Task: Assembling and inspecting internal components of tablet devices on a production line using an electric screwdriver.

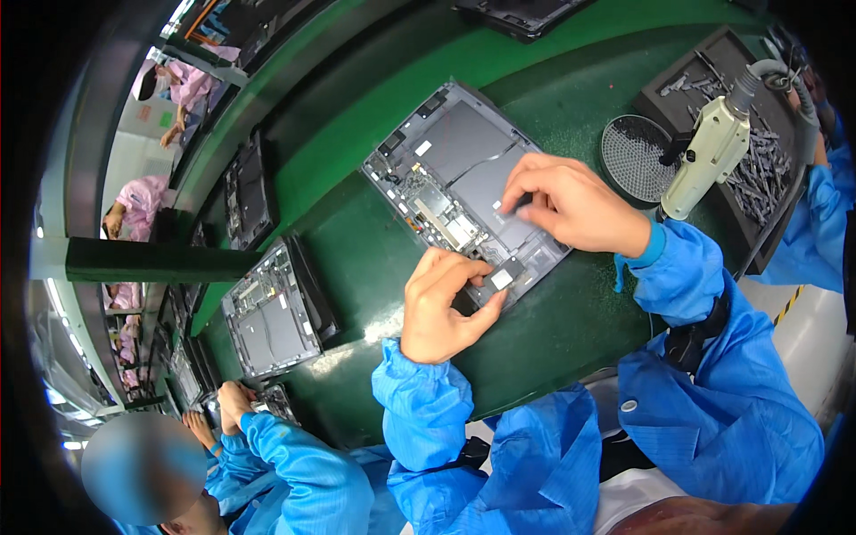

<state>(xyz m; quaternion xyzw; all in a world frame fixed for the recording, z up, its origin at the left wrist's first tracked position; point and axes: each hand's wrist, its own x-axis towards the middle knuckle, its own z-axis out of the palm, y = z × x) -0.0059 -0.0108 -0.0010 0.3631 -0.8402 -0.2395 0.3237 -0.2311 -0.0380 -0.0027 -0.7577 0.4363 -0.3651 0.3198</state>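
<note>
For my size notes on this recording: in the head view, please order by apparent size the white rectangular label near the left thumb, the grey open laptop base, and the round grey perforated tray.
Largest to smallest:
1. Grey open laptop base
2. Round grey perforated tray
3. White rectangular label

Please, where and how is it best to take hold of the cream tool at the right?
Probably at mid-body, right hand coming from the near side: the cream tool is long, the grey hose joins its far end, and a black part juts out leftward.
</note>
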